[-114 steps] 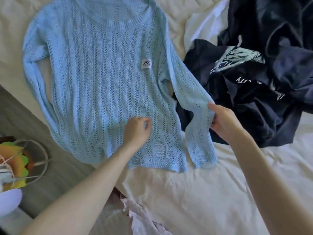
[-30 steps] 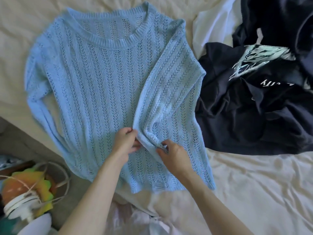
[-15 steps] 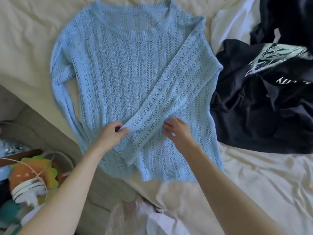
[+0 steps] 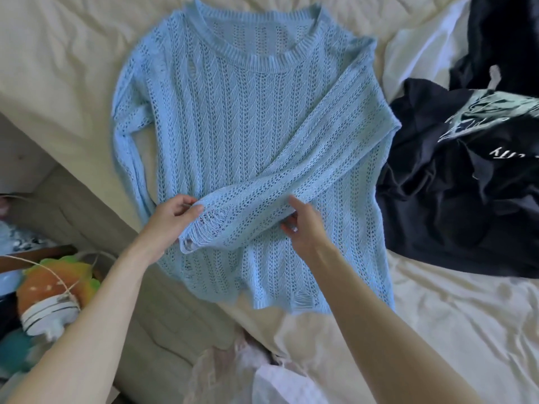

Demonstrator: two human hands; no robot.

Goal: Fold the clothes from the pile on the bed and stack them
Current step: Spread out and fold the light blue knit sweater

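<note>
The left hand (image 4: 172, 218) pinched the frayed cuff of the folded sleeve (image 4: 291, 182) with curled fingers. The right hand (image 4: 303, 228) gripped the same sleeve further along it. The blue sweater (image 4: 233, 118) lay flat in the centre of the frame on the bed (image 4: 58, 53). The dark pile (image 4: 466, 185) lay at the right edge.

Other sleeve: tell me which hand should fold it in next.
Probably left. The left hand holds the folded sleeve's cuff, right beside the unfolded sleeve along the sweater's left edge; the right hand is farther off.
</note>
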